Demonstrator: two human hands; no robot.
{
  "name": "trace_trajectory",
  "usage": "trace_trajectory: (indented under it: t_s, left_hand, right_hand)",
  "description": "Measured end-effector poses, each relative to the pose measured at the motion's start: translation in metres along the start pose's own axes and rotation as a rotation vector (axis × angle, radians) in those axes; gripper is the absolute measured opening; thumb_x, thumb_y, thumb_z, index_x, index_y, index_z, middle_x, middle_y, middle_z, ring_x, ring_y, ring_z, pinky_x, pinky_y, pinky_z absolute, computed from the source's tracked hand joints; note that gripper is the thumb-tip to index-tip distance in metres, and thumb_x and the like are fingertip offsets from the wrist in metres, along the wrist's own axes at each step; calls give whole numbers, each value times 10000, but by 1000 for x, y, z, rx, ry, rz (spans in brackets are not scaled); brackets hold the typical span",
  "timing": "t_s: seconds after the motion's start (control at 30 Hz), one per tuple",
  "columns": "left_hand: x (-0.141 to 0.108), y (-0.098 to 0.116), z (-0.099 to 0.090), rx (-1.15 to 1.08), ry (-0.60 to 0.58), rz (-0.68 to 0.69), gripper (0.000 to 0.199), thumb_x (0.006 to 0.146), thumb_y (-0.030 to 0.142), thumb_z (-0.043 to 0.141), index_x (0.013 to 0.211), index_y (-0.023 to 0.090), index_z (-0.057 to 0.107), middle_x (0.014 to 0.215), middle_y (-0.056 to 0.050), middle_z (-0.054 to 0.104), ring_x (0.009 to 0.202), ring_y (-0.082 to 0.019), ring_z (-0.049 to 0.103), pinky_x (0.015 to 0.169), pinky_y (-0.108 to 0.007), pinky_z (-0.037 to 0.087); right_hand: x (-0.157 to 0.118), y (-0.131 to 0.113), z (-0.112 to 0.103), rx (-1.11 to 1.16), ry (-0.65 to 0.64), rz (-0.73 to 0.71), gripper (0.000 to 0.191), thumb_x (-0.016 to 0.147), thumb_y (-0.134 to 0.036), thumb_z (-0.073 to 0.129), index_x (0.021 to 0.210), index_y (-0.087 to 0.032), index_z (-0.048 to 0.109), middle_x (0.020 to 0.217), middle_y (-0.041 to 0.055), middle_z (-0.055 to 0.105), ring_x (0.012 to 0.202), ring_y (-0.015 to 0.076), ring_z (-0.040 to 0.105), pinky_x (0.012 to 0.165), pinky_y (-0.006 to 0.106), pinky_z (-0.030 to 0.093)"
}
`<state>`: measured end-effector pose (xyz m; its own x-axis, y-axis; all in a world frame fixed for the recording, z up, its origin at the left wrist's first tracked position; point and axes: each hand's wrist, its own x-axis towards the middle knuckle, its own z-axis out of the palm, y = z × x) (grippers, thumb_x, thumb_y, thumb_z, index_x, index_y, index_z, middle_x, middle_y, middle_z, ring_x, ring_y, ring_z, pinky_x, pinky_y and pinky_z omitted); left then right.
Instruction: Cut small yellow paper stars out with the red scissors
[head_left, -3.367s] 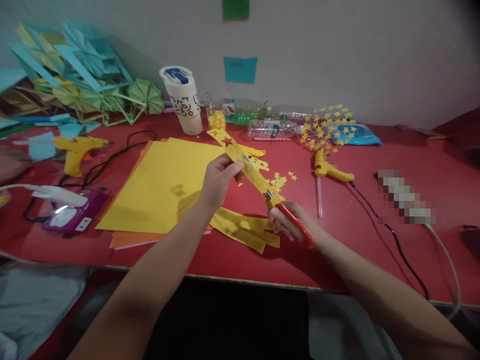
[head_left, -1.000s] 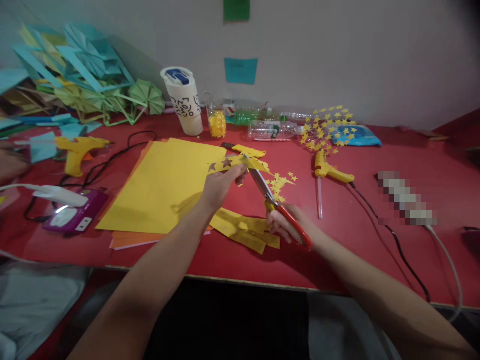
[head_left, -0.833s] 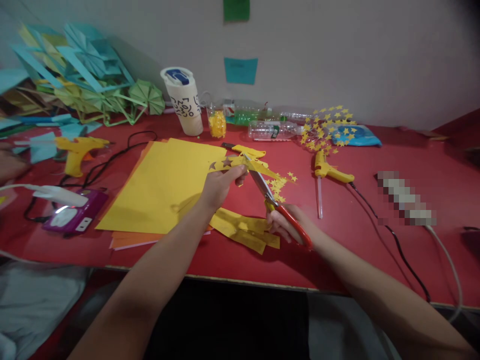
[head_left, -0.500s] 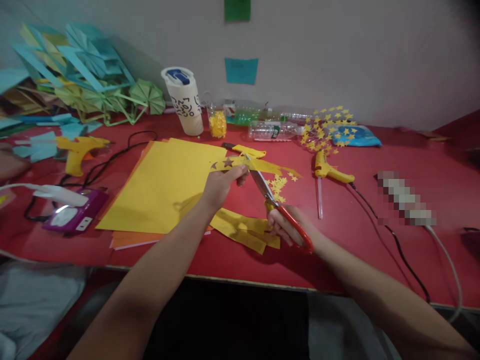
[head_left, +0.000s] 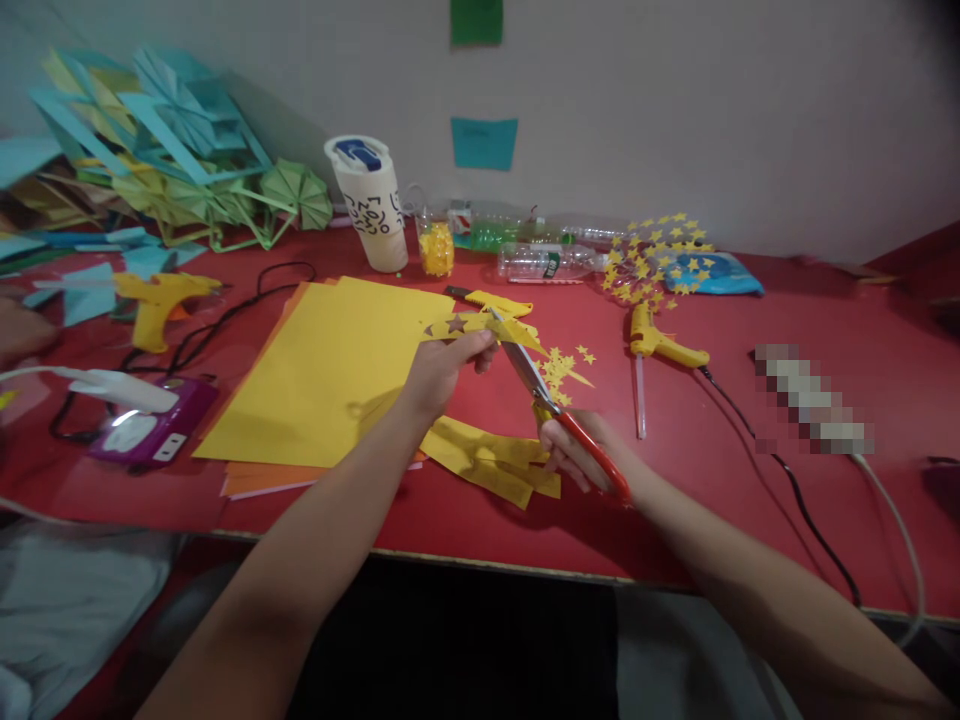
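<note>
My left hand (head_left: 442, 372) pinches a yellow paper strip (head_left: 478, 323) that has star-shaped holes in it. In my right hand (head_left: 571, 448) are scissors (head_left: 559, 410) with red handles, their blades reaching up to the strip beside my left fingertips. Small cut yellow stars (head_left: 556, 368) lie on the red table just right of the blades. Between my forearms, other yellow strips (head_left: 487, 458) lie near the table's front edge. A stack of yellow paper sheets (head_left: 300, 375) lies left of my left hand, with orange sheets beneath it.
Behind the strip lies a yellow cutter (head_left: 495, 301). Glue guns stand at the left (head_left: 154, 305) and right (head_left: 664, 342), with cords. A tumbler (head_left: 371, 215), a cup of yellow pieces (head_left: 436, 248) and plastic bottles (head_left: 544, 262) line the wall. Another person's hand (head_left: 22, 330) shows at far left.
The part of the strip right of the blades is shorter, and a thin yellow piece now lies by the loose stars. My hands have barely moved.
</note>
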<state>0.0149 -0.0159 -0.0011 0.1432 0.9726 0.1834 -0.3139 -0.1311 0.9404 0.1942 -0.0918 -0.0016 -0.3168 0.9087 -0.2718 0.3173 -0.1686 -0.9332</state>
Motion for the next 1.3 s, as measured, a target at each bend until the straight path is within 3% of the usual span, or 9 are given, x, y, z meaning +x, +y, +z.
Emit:
trace_trajectory:
  t_s: [0.23, 0.53, 0.67, 0.93, 1.3]
  left_hand:
    - [3, 4, -1, -38, 36, -34, 166, 646, 234, 630, 513, 154, 572, 472, 25, 530, 459, -57, 491, 457, -206, 412]
    - [6, 5, -4, -59, 82, 5, 170, 666, 216, 620, 536, 166, 522, 493, 33, 550, 452, -60, 510, 467, -215, 436]
    - [6, 6, -4, -65, 104, 19, 160, 656, 198, 618, 534, 167, 518, 473, 46, 496, 443, -54, 496, 463, -205, 421]
    - [7, 8, -5, -46, 105, 23, 115, 651, 206, 609, 554, 172, 558, 506, 34, 524, 454, -55, 483, 470, -211, 409]
    - [7, 10, -6, -94, 33, -7, 118, 684, 224, 580, 627, 184, 484, 552, 44, 536, 490, -55, 508, 509, -201, 438]
  right_hand:
    - [-1, -4, -2, -43, 28, 37, 496, 697, -679, 556, 598, -212, 423, 401, -71, 415, 314, 83, 428, 349, 226, 356]
    - [-1, -6, -2, -29, 26, 27, 478, 685, -643, 588, 580, -214, 404, 397, -91, 355, 330, 76, 414, 440, 257, 443]
    - [-1, -8, -2, -30, 8, 59, 449, 711, -605, 586, 598, -216, 393, 414, -90, 350, 320, 68, 374, 389, 241, 393]
    - [-1, -8, -4, -38, 0, 22, 465, 692, -629, 592, 570, -223, 400, 358, -102, 323, 326, 87, 419, 455, 262, 458]
    - [0, -6, -4, -10, 39, 56, 497, 657, -663, 615, 588, -211, 419, 382, -75, 379, 297, 62, 349, 298, 205, 267]
